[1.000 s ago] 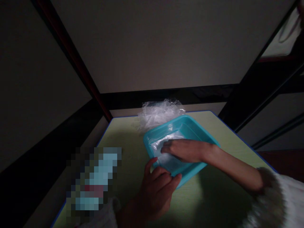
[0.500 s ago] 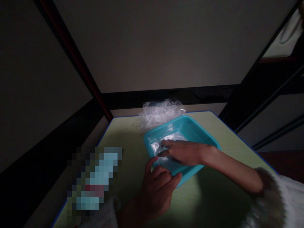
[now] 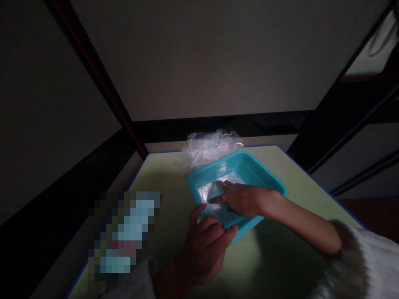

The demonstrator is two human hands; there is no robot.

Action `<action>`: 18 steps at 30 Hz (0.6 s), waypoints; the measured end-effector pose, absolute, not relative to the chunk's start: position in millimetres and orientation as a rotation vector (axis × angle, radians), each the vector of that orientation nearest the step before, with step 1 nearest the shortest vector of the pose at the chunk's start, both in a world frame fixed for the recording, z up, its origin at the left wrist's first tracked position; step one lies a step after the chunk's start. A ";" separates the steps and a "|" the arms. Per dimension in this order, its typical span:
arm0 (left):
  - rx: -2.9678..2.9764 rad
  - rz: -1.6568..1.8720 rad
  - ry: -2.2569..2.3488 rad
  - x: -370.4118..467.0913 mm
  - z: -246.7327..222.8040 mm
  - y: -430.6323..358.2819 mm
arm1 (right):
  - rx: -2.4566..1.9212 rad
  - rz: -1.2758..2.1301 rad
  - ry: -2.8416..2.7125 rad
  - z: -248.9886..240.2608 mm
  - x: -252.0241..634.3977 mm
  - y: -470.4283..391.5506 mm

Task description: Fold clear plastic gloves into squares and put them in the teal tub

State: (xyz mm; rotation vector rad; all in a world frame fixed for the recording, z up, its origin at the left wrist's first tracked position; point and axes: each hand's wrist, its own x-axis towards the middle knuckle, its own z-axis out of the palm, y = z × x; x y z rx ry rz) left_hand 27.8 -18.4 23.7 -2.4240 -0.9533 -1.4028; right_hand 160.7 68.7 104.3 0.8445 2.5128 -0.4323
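A turquoise rectangular tray (image 3: 262, 172) rests at an angle on the pale yellow-green table. Flat clear plastic (image 3: 207, 193) lies on its bottom, shiny at the left side. My left hand (image 3: 208, 245) grips the tray's near left edge, fingers bent over the rim. Inside the tray, my right hand (image 3: 241, 199) reaches in from the right, its fingers apart and touching the plastic. Behind the tray sits a loose heap of clear plastic bags (image 3: 212, 147).
The table (image 3: 168, 182) has a blue edge. At its left lies a pixelated item (image 3: 134, 228), pale blue with a red band. A grey panel (image 3: 212, 62) rises behind the table, and a dark frame stands at the right.
My right hand's fingers have shifted slightly over the plastic and spread a little. The tray has moved very slightly left. My left hand keeps its grip.
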 end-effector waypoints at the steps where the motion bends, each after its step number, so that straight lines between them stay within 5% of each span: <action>1: -2.427 -1.405 -0.954 27.7 23.9 -18.5 | 0.855 -0.435 2.510 104.1 159.8 69.1; 18: -2.427 -1.425 -1.009 25.5 27.5 -17.0 | 0.776 -0.342 2.677 107.4 169.3 79.1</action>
